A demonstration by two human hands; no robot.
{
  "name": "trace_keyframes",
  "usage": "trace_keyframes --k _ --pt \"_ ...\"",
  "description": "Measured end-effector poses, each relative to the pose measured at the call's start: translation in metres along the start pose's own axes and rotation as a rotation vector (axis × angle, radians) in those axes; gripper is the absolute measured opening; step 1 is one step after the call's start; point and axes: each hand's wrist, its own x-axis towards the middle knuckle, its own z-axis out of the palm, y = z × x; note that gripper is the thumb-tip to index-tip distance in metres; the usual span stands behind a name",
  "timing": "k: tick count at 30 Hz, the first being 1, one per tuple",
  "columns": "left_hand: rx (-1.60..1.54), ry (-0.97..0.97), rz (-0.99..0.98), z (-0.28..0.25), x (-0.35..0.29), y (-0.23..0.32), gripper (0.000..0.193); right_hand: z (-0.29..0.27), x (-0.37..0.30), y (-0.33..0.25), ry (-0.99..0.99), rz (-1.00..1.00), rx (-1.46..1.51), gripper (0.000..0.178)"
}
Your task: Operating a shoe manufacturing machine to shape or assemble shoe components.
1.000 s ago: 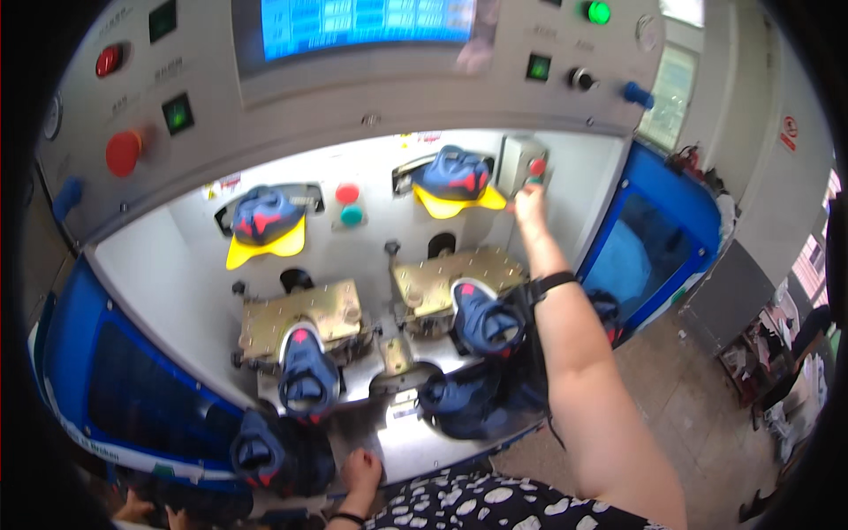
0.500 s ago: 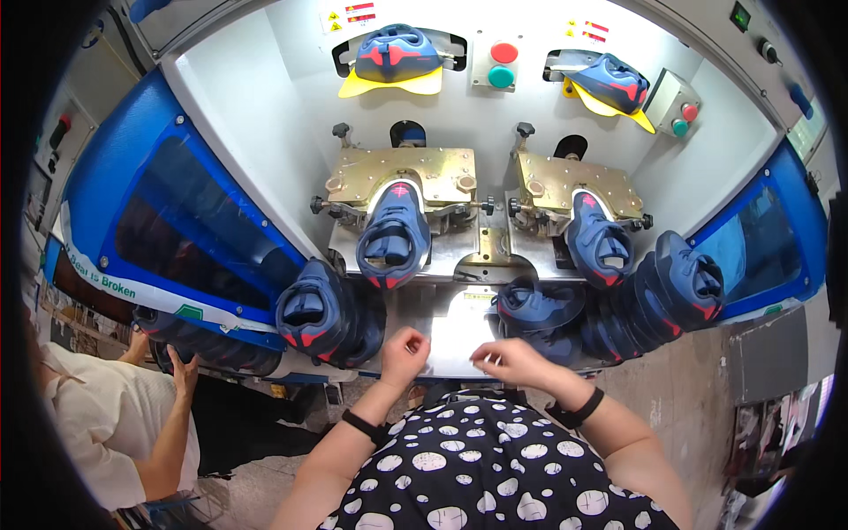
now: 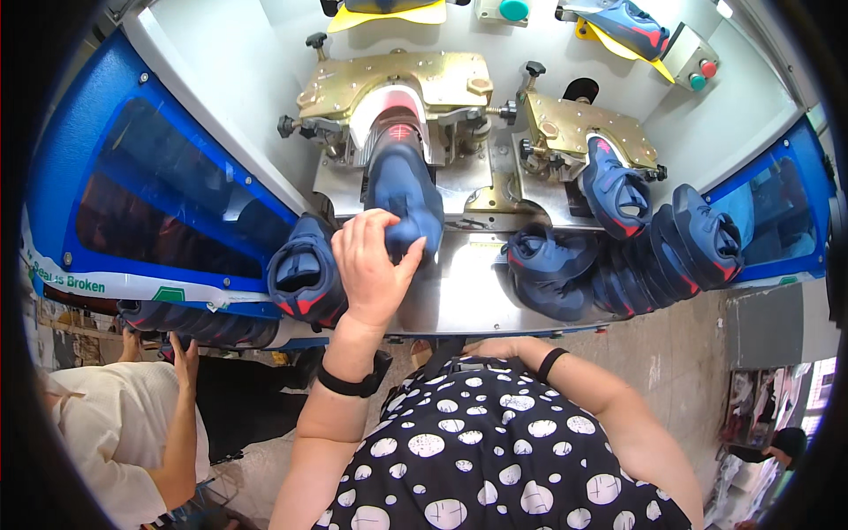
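Note:
My left hand [image 3: 375, 269] grips the heel end of a dark blue sneaker [image 3: 404, 190], thumb and fingers on either side of it. The sneaker's red-marked toe points at the curved pad of the left brass-coloured clamp [image 3: 397, 79], with a gap between them. My right hand [image 3: 493, 347] lies low by my waist, its fingers mostly hidden. Another blue sneaker [image 3: 616, 190] sits toe-first in the right clamp [image 3: 587, 124]. To the left of my left hand stand more sneakers [image 3: 305, 274] in a row.
Several sneakers [image 3: 698, 234] line the right side of the metal shelf [image 3: 459, 291]. Two shoes hang above on yellow holders [image 3: 389, 16], near a button box [image 3: 693, 62]. Blue side panels [image 3: 159, 185] flank the machine. A co-worker [image 3: 124, 424] handles shoes at far left.
My left hand has reached forward onto the left sneaker, which has come away from its clamp pad. My right hand has drawn back to my waist. The view has shifted closer to the shelf.

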Motion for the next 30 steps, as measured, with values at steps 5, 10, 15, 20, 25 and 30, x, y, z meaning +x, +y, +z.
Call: trace_keyframes --k 5,10,15,20,25,30 --pt "-0.076 -0.181 -0.056 0.025 -0.03 -0.019 0.049 0.008 0.008 -0.001 0.072 -0.134 -0.195 0.044" --pt "-0.209 -0.477 -0.247 0.048 -0.085 -0.032 0.069 0.006 0.0 -0.022 0.225 0.236 0.127 0.044" --pt "-0.459 -0.604 -0.561 0.057 -0.113 -0.043 0.059 -0.004 -0.029 -0.049 0.275 0.233 0.156 0.04" --pt "-1.342 -0.471 -1.206 0.04 -0.1 -0.039 0.037 -0.026 -0.07 -0.092 0.662 0.042 0.665 0.048" --pt "-1.606 -0.369 -1.288 0.005 -0.075 -0.015 0.036 -0.049 -0.104 -0.15 0.499 -0.404 1.124 0.051" --pt "-1.447 -0.216 -1.291 -0.039 -0.063 0.0 0.062 -0.061 -0.114 -0.206 0.446 -0.348 0.838 0.026"
